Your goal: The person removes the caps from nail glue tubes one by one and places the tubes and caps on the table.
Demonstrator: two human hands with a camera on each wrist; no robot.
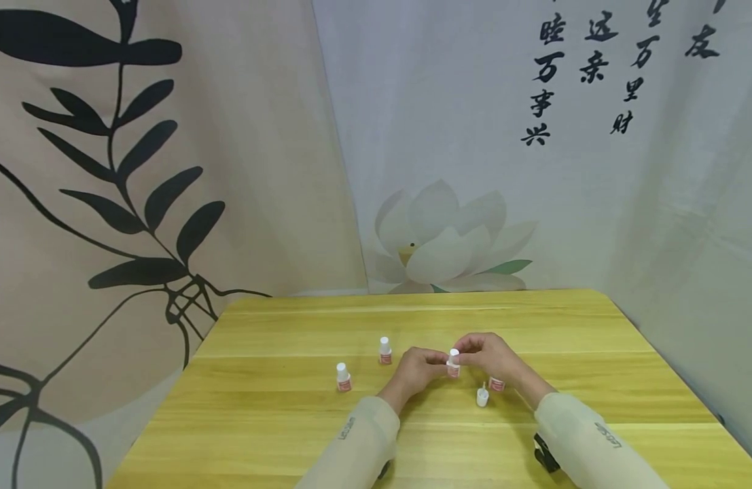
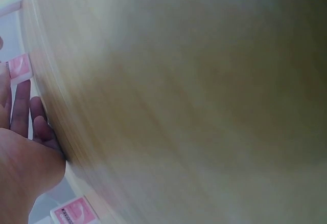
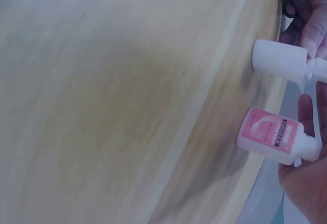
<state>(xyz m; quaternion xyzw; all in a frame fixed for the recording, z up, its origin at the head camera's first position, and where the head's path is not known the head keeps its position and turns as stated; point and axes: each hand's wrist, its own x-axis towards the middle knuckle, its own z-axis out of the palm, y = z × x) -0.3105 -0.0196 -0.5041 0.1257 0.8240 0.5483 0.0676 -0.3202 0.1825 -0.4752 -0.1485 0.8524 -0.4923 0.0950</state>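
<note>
Near the middle of the table, my left hand point(image 1: 417, 371) grips a small glue-type bottle point(image 1: 453, 371) with a pink label. My right hand point(image 1: 487, 354) pinches its white cap point(image 1: 454, 353) from the other side. Below my right hand, a loose white cap point(image 1: 482, 397) stands on the table with its thin stem pointing up. Beside it is an uncapped bottle point(image 3: 268, 134), its pink label and bare neck plain in the right wrist view; my right forearm partly covers it in the head view. The held bottle's label point(image 2: 20, 68) shows by my left fingers in the left wrist view.
Two capped bottles stand left of my hands, one nearer point(image 1: 343, 377) and one farther back point(image 1: 384, 351). The wooden table point(image 1: 259, 421) ends at a printed cloth backdrop point(image 1: 278, 170). A black strap point(image 1: 545, 454) shows under my right sleeve.
</note>
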